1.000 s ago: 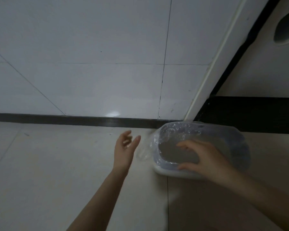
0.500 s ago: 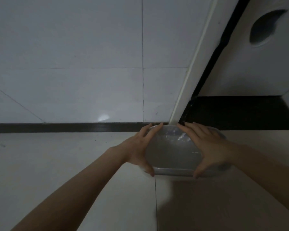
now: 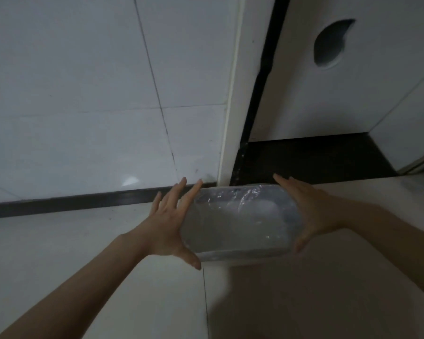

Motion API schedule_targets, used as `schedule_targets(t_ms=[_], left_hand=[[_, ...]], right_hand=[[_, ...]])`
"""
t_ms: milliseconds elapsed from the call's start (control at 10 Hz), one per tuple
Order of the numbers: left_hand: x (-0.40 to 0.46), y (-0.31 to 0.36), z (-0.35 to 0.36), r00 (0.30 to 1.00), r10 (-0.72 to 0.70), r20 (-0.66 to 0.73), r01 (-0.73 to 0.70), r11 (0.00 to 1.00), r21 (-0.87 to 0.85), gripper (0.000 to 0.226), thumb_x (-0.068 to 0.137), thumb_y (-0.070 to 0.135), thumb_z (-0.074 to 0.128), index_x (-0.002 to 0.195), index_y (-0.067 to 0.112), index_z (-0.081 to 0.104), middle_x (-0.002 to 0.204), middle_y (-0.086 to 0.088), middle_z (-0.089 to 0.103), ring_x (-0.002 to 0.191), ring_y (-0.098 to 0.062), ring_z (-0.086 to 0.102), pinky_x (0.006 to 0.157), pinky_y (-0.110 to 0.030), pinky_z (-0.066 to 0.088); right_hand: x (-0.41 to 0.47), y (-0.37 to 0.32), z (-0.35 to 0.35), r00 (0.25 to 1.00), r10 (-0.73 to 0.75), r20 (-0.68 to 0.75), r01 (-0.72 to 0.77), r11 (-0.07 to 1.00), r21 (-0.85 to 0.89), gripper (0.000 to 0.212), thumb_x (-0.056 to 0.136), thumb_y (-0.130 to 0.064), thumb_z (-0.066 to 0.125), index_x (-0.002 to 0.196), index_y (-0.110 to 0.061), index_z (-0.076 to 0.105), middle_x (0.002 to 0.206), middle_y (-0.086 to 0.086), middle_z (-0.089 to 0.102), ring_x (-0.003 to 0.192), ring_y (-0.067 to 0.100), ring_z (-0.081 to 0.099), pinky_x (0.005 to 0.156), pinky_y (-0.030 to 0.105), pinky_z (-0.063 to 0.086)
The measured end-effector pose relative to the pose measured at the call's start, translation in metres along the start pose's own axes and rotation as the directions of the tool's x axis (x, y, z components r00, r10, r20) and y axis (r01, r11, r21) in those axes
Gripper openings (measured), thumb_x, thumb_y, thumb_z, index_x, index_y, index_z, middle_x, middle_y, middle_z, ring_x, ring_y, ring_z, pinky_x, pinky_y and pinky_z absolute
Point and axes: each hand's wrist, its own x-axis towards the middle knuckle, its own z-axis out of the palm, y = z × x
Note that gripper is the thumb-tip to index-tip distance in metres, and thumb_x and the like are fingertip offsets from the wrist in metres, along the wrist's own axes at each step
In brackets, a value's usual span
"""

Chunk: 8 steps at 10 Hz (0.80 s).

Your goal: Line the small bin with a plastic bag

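Note:
A small white bin (image 3: 240, 259) stands on the floor close to the wall corner. A clear plastic bag (image 3: 233, 221) lies inside it and folds over the rim, crinkled along the far edge. My left hand (image 3: 169, 221) presses flat against the bin's left side, fingers spread and thumb at the near corner. My right hand (image 3: 311, 214) clasps the right side the same way. The bin is held between both hands.
White tiled wall (image 3: 84, 94) with a dark skirting strip (image 3: 71, 200) runs behind. A white door frame (image 3: 233, 94) and a white panel with a round hole (image 3: 330, 42) stand at the right, above a black threshold (image 3: 304, 160). Pale floor tiles (image 3: 59, 253) spread around.
My left hand came from open air onto the bin's left side; my right hand moved from the rim to the right side. The view shifted closer and rightward.

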Motion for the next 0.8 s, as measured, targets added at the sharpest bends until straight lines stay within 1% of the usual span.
schedule_targets(t_ms=[100, 200, 300, 400, 500, 600, 700, 800], left_hand=[[0.011, 0.017, -0.004, 0.998, 0.026, 0.054, -0.032, 0.995, 0.096, 0.148, 0.038, 0.072, 0.075, 0.127, 0.046, -0.041, 0.157, -0.003, -0.019, 0.143, -0.025, -0.019, 0.114, -0.051, -0.010], [0.019, 0.023, -0.004, 0.995, 0.000, 0.095, -0.015, 0.989, 0.150, 0.147, 0.041, 0.063, 0.078, 0.123, 0.048, -0.043, 0.155, -0.002, -0.013, 0.144, -0.029, -0.009, 0.116, -0.050, -0.001], [0.020, 0.022, -0.004, 0.993, -0.010, 0.117, 0.001, 0.997, 0.075, 0.146, 0.038, 0.059, 0.080, 0.125, 0.054, -0.037, 0.152, 0.005, -0.010, 0.142, -0.031, 0.000, 0.113, -0.052, 0.022], [0.022, 0.021, -0.001, 0.989, -0.035, 0.146, 0.028, 0.998, 0.050, 0.145, 0.035, 0.058, 0.079, 0.129, 0.055, -0.031, 0.150, 0.006, -0.010, 0.140, -0.035, -0.002, 0.106, -0.055, 0.034], [0.022, 0.021, 0.004, 0.989, -0.051, 0.140, 0.045, 0.998, 0.045, 0.145, 0.034, 0.058, 0.078, 0.130, 0.054, -0.031, 0.149, 0.005, -0.010, 0.139, -0.036, -0.005, 0.104, -0.058, 0.034], [0.022, 0.019, 0.007, 0.991, -0.050, 0.122, 0.045, 0.998, 0.043, 0.145, 0.032, 0.059, 0.077, 0.129, 0.055, -0.031, 0.148, 0.005, -0.009, 0.138, -0.035, -0.004, 0.104, -0.058, 0.034], [0.022, 0.021, 0.004, 0.991, -0.039, 0.129, 0.037, 0.999, 0.021, 0.147, 0.032, 0.059, 0.079, 0.128, 0.056, -0.033, 0.148, 0.008, -0.012, 0.140, -0.035, -0.006, 0.107, -0.059, 0.031], [0.017, 0.024, -0.008, 0.984, -0.032, 0.174, 0.029, 0.999, 0.018, 0.151, 0.028, 0.067, 0.080, 0.125, 0.057, -0.036, 0.152, 0.005, -0.020, 0.143, -0.035, -0.011, 0.112, -0.062, 0.018]], right_hand=[[-0.005, 0.015, 0.012, 0.996, 0.016, 0.092, -0.027, 0.992, 0.123, 0.159, 0.031, -0.059, 0.087, 0.137, -0.034, -0.029, 0.156, -0.008, -0.015, 0.142, 0.011, -0.002, 0.111, 0.027, 0.014], [-0.003, 0.023, 0.025, 0.997, 0.027, 0.072, -0.043, 0.975, 0.219, 0.159, 0.035, -0.044, 0.092, 0.133, -0.039, -0.034, 0.157, -0.006, 0.000, 0.139, 0.013, 0.018, 0.105, 0.024, 0.028], [0.000, 0.029, 0.036, 0.999, 0.028, -0.023, -0.022, 0.968, 0.250, 0.151, 0.044, -0.034, 0.091, 0.136, -0.036, -0.029, 0.151, 0.000, 0.029, 0.127, 0.018, 0.042, 0.097, 0.032, 0.044], [0.003, 0.030, 0.045, 0.993, 0.006, -0.120, 0.036, 0.936, 0.349, 0.136, 0.047, -0.032, 0.090, 0.141, -0.039, -0.009, 0.141, -0.003, 0.041, 0.122, 0.016, 0.046, 0.093, 0.033, 0.047], [0.004, 0.034, 0.054, 0.981, 0.027, -0.194, 0.042, 0.937, 0.346, 0.120, 0.047, -0.037, 0.088, 0.139, -0.038, 0.010, 0.134, 0.000, 0.048, 0.110, 0.012, 0.049, 0.085, 0.022, 0.038], [0.007, 0.035, 0.062, 0.982, 0.067, -0.179, 0.003, 0.931, 0.364, 0.110, 0.049, -0.036, 0.088, 0.135, -0.039, 0.019, 0.119, -0.015, 0.051, 0.096, -0.001, 0.046, 0.074, 0.009, 0.033], [0.012, 0.030, 0.063, 0.985, 0.114, -0.127, -0.063, 0.936, 0.346, 0.095, 0.051, -0.030, 0.088, 0.123, -0.042, 0.027, 0.096, -0.032, 0.040, 0.104, 0.000, 0.049, 0.068, 0.005, 0.033], [-0.002, 0.031, 0.040, 0.995, 0.095, -0.023, -0.085, 0.958, 0.274, 0.113, 0.049, -0.026, 0.089, 0.137, -0.032, 0.018, 0.127, -0.015, 0.045, 0.125, 0.018, 0.044, 0.093, 0.026, 0.042]])
